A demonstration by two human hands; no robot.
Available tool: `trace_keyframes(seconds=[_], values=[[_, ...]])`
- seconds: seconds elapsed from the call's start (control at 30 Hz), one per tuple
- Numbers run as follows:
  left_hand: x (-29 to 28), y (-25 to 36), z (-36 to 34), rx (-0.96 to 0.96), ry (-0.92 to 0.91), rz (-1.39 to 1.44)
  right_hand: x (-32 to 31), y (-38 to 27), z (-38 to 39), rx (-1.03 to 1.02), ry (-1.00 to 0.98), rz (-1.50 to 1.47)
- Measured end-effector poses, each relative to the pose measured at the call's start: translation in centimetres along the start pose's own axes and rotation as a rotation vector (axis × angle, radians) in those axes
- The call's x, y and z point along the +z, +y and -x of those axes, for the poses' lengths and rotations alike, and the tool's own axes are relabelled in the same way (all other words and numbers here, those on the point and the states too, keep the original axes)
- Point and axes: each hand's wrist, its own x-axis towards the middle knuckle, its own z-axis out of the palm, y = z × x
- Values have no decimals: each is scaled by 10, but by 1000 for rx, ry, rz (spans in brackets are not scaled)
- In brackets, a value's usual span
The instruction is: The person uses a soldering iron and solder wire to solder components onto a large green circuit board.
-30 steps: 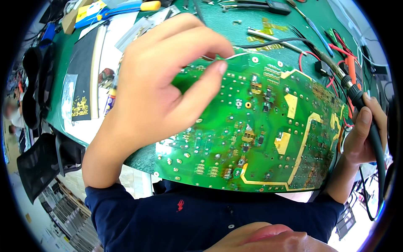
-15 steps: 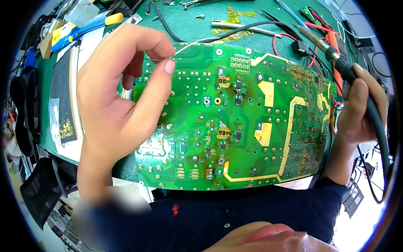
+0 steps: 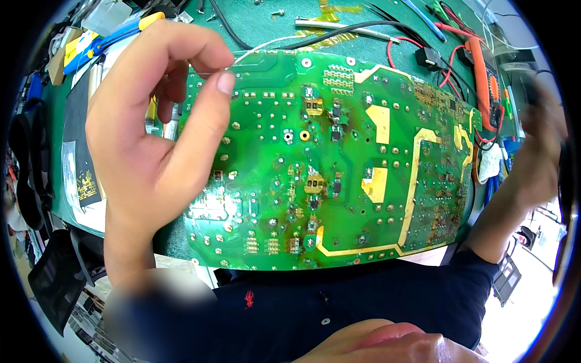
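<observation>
- A thin silvery solder wire (image 3: 266,45) was pinched between the thumb and forefinger of the left hand (image 3: 157,139), just above the upper left corner of the board; from the pinch it ran up and to the right along the board's top edge.
- The left hand's thumb and forefinger were pressed together on that wire, while the other fingers curled loosely behind them, in front of the board's left end.
- The large green circuit board (image 3: 339,163) lay solder side up, straight in front of the person, on a green work mat (image 3: 266,24); its near edge hung over the person's dark blue shirt (image 3: 315,302).
- Broad gold-coloured traces (image 3: 414,175) ran down the right half of the board, and rows of small solder joints dotted the rest.
- The right hand (image 3: 538,163) was at the right end of the board, blurred; I could not tell whether its fingers were closed on anything or spread.
- Beyond the board's top edge lay a black cable (image 3: 339,30), a slim metal rod (image 3: 345,25) with strips of yellow tape (image 3: 330,37) just beside it, and red wires (image 3: 448,63) near a small black part (image 3: 428,57).
- An orange tool (image 3: 484,72) lay at the far right of the mat.
- To the far left sat a blue-and-yellow handled tool (image 3: 121,33), white papers (image 3: 106,66) and a black sheet (image 3: 75,121).
</observation>
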Motion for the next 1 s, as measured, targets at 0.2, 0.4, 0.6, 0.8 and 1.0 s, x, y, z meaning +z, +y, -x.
trace_keyframes(seconds=[0.2,0.4,0.6,0.8,1.0], values=[[0,-2,0,9,-2,-15,3,0,2,139,-28,-197],[19,4,3,58,124,89,5,4,6,283,-66,-177],[0,0,0,14,-5,-4,-1,23,2,538,-64,-646],[0,0,0,9,-11,0,-1,30,-1,769,-11,-1006],[2,0,-2,21,-2,18,1,34,1,847,-3,-1167]])
